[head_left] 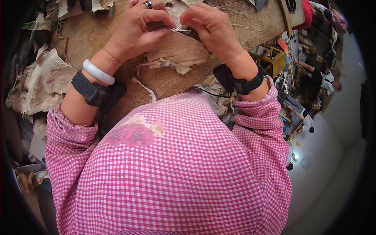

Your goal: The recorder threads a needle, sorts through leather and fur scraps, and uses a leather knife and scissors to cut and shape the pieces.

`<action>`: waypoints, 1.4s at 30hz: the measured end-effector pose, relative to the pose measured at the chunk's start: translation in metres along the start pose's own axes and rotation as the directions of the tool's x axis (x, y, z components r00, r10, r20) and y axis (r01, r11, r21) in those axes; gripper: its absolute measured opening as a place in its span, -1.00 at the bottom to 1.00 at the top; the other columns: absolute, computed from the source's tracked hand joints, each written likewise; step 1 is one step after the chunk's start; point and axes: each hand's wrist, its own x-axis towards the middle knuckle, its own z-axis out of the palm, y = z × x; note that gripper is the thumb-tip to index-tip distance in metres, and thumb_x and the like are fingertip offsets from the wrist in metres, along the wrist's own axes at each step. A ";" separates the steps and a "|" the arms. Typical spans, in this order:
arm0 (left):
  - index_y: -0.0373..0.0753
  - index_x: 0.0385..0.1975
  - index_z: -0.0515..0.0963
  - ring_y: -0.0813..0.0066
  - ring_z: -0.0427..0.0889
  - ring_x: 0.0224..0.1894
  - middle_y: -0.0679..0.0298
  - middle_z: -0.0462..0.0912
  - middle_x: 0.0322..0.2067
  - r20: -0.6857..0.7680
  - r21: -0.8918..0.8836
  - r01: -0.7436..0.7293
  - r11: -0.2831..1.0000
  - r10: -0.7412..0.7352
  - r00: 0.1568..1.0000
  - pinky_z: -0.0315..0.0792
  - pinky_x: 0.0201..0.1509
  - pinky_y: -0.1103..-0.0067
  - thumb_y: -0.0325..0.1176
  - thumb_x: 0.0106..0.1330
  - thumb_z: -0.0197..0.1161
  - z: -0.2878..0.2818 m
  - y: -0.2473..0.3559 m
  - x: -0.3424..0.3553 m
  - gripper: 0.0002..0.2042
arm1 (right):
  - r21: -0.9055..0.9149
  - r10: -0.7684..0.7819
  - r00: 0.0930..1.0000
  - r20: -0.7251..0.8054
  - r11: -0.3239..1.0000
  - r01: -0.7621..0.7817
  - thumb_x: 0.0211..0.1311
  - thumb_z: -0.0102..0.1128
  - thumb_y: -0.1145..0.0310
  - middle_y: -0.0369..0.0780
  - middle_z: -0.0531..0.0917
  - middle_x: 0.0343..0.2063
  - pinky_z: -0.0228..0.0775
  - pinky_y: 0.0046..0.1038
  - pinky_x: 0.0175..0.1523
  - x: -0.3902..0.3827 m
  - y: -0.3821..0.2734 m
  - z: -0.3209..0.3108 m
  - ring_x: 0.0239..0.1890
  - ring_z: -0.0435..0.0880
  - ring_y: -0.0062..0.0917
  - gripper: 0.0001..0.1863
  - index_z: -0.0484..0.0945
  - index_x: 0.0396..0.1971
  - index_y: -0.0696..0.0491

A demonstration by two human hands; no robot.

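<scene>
My left hand (143, 29), with a dark ring, is closed in a pinch on a thin white thread (177, 28). Facing it, my right hand (211, 31) pinches the same thread between thumb and forefinger, the fingertips a short gap apart. Whether a needle is among the fingers is too small to tell. Just below the fingers, a tan, rough-edged piece of hide (178, 53) lies on the worn wooden board (156, 82). More hide shows behind the hands, partly covered by them.
Loose pale thread (244, 19) trails across the board at the upper right, near a wooden strip (285, 17). A large stiff hide piece (41, 84) lies at the left. Beyond the board's right edge are a yellow wooden frame (269, 58) and another person (329, 83).
</scene>
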 end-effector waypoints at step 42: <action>-0.07 -0.46 0.62 0.53 0.53 -0.19 0.51 0.57 -0.39 -0.036 0.025 -0.015 1.000 0.016 0.999 0.08 0.17 0.47 -0.47 -0.01 0.36 0.004 -0.002 0.000 -0.87 | -0.216 -0.293 0.952 0.088 0.927 0.306 -0.21 0.23 0.23 -0.28 0.56 -0.55 0.35 -0.37 -0.24 0.006 0.003 0.013 -0.45 0.59 -0.37 -0.73 0.46 -0.42 -0.04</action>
